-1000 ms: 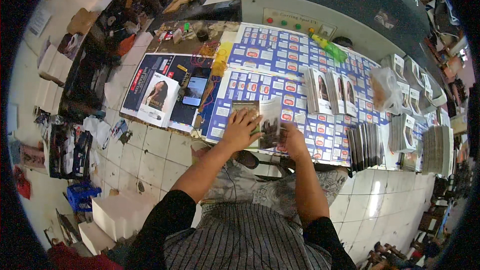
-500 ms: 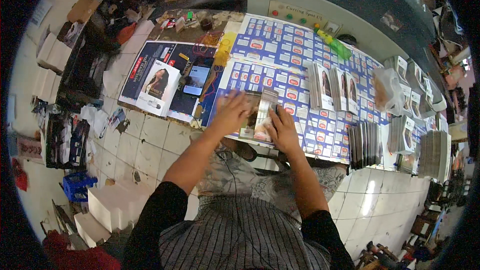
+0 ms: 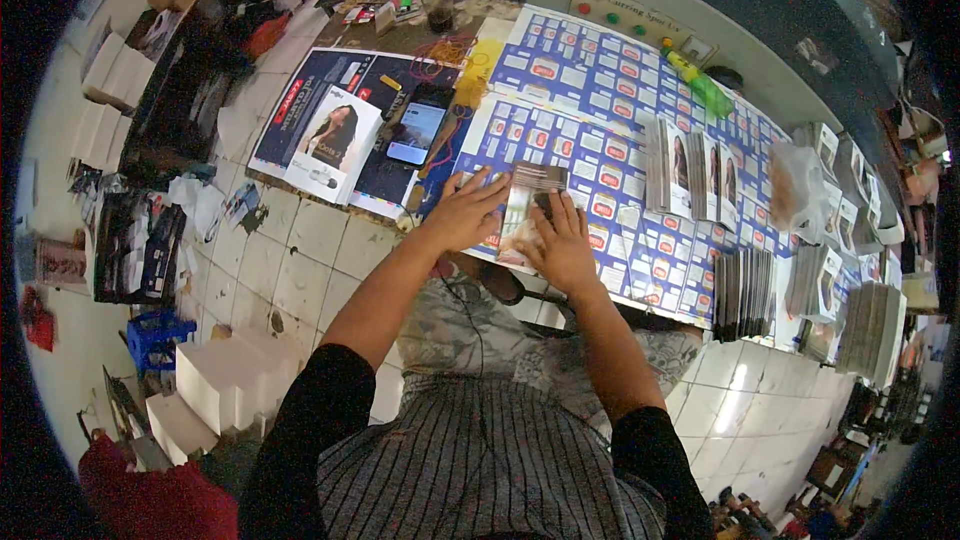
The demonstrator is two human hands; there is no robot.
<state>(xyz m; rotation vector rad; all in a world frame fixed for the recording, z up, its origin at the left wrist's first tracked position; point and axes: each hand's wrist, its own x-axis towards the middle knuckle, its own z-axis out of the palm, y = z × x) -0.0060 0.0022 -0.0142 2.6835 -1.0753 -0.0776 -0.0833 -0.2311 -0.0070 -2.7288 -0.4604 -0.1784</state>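
A narrow printed leaflet point(image 3: 516, 224) with photo panels lies at the table's near edge. It looks folded, with several layered edges showing at its far end. My left hand point(image 3: 466, 214) lies along the leaflet's left side, fingers stretched toward it. My right hand point(image 3: 562, 246) rests on its right side, fingers spread over the paper and covering part of it. Both hands press from above rather than grip. Farther right on the table stand bundles of similar leaflets point(image 3: 676, 176) with a dark-haired figure on the front.
Blue-and-white printed sheets point(image 3: 590, 120) cover the table. At left lie a white stack of leaflets point(image 3: 334, 148) and a phone point(image 3: 416, 134). A dark row of leaflets point(image 3: 742, 292), a plastic bag point(image 3: 800, 190) and a green bottle point(image 3: 712, 96) are at right.
The leaflet lay wider, with two panels side by side; now it is narrower. My left hand has come down beside it from above the left panel. The view has shifted slightly.
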